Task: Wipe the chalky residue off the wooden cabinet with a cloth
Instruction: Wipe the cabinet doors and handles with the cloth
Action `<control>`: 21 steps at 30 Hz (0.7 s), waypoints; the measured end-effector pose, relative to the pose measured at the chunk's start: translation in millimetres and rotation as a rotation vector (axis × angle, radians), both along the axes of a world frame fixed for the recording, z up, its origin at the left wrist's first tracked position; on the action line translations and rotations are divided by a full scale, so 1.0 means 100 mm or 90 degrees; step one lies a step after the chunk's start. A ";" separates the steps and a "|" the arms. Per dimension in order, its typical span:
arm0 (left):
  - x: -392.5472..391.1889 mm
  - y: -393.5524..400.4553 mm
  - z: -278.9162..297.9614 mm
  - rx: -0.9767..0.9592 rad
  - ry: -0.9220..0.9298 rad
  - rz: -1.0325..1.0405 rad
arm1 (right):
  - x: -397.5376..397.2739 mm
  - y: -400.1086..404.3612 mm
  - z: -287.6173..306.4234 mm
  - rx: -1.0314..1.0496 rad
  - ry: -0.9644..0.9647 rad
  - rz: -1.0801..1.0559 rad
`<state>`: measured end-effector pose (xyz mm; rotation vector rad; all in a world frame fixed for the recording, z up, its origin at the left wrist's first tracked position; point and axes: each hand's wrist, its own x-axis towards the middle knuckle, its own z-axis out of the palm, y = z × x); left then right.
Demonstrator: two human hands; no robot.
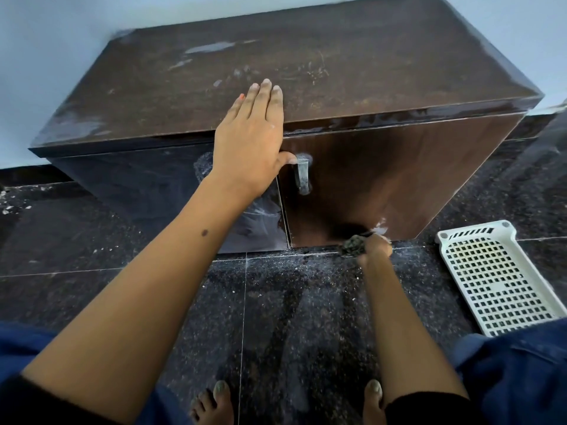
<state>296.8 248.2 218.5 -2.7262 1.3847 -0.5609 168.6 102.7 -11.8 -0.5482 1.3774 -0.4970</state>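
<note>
A low dark brown wooden cabinet (352, 72) stands against the wall, with whitish chalky smears on its top, front edge and left door (251, 216). My left hand (250, 139) lies flat over the top's front edge, fingers together, thumb down by the metal door handle (302, 176). My right hand (376, 245) is low at the bottom of the right door, shut on a dark crumpled cloth (352, 244) pressed near a white patch (380, 230).
A white perforated plastic basket (497, 280) lies on the dark speckled tile floor (291, 317) at the right. Chalk dust is scattered on the floor before the cabinet. My bare toes and blue-clad knees show at the bottom.
</note>
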 end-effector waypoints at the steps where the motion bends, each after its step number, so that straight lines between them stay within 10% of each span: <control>1: 0.00 0.00 0.00 -0.002 -0.001 0.000 | -0.05 -0.07 -0.01 -0.027 0.015 -0.033; 13: -0.02 0.01 0.02 -0.005 0.008 -0.002 | 0.07 0.25 -0.08 -0.004 0.020 0.046; 21: -0.03 0.00 0.03 0.003 0.015 0.000 | 0.45 0.55 0.23 -0.362 0.224 0.006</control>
